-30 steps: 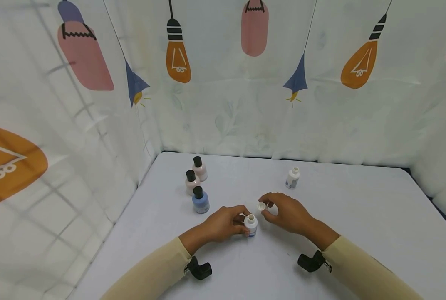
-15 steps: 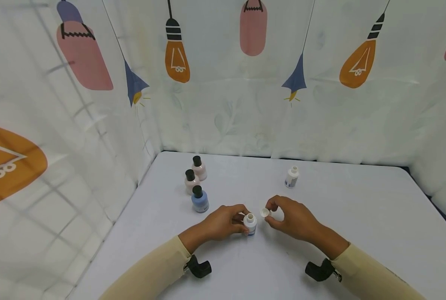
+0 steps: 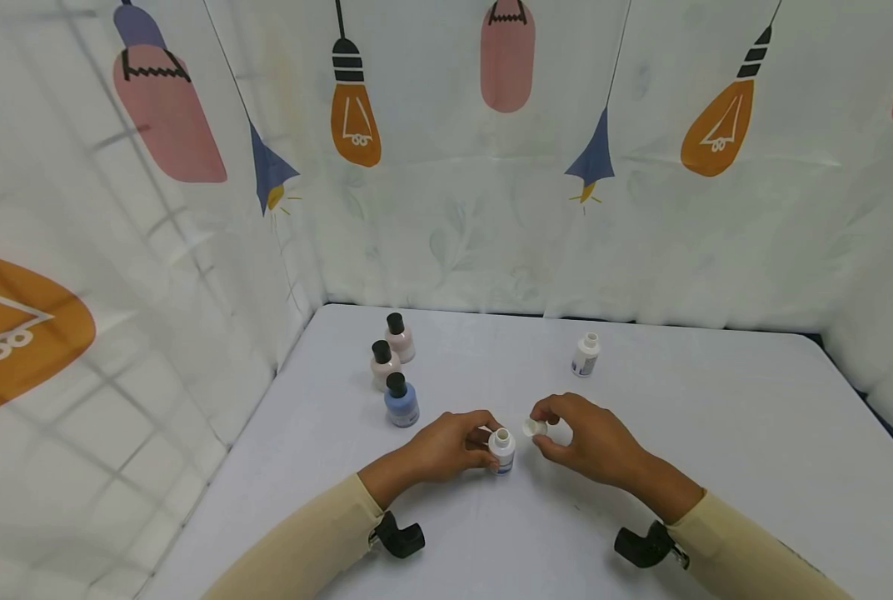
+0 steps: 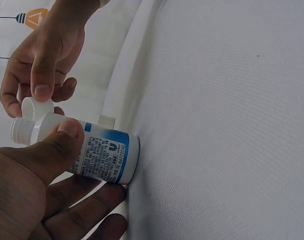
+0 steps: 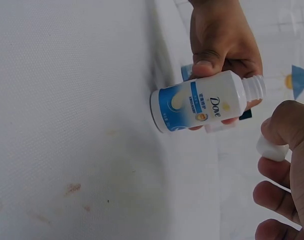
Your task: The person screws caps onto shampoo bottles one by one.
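My left hand [image 3: 450, 446] grips a small white bottle [image 3: 502, 454] with a blue Dove label, upright at the table surface. Its threaded neck is bare, and the label shows well on the bottle [image 5: 202, 102] in the right wrist view. To the right of it, my right hand [image 3: 589, 437] pinches a small white screw cap [image 3: 534, 427] between thumb and fingers, its hollow side turned toward the bottle. The left wrist view shows the cap [image 4: 36, 108] apart from the neck in the head view's sense, overlapping the bottle's shoulder here.
A second white bottle [image 3: 586, 355], also uncapped, stands farther back on the right. At the left stand a blue bottle [image 3: 401, 406] and two pale pink bottles, the front one [image 3: 384, 371] and the back one [image 3: 401, 342], all black-capped. Patterned curtains [image 3: 446, 225] border the white table [image 3: 716, 433].
My right hand has drawn the cap slightly right and toward me, away from the bottle neck. The left hand and its bottle have stayed in place.
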`<state>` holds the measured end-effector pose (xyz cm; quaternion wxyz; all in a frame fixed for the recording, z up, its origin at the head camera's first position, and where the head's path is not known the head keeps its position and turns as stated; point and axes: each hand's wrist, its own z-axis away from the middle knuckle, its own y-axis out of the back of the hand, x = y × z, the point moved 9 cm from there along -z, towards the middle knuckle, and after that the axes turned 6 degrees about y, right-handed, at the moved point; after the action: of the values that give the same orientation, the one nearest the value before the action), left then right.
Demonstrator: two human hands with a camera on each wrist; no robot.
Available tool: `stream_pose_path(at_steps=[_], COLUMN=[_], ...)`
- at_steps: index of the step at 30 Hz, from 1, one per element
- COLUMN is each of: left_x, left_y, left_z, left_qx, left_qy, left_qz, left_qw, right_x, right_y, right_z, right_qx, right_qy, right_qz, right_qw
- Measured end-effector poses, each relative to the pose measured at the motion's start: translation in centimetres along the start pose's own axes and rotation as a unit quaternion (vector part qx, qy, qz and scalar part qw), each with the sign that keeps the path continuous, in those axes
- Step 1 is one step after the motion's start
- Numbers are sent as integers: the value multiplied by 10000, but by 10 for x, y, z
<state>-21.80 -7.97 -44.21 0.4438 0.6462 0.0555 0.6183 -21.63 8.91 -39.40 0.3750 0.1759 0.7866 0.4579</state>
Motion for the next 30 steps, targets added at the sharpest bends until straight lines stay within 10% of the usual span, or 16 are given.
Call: stream_pose_path(at_steps=[30], left_x=[-1], left_y=[-1], left_z=[1], left_qx=[6], left_qy=[-20], left_qz=[-59], left_qw=[10000], right_x=[-22], right_y=[12], right_z=[-2], right_qx=[434], right_qy=[958], right_qz=[-78], right_qw=[9944])
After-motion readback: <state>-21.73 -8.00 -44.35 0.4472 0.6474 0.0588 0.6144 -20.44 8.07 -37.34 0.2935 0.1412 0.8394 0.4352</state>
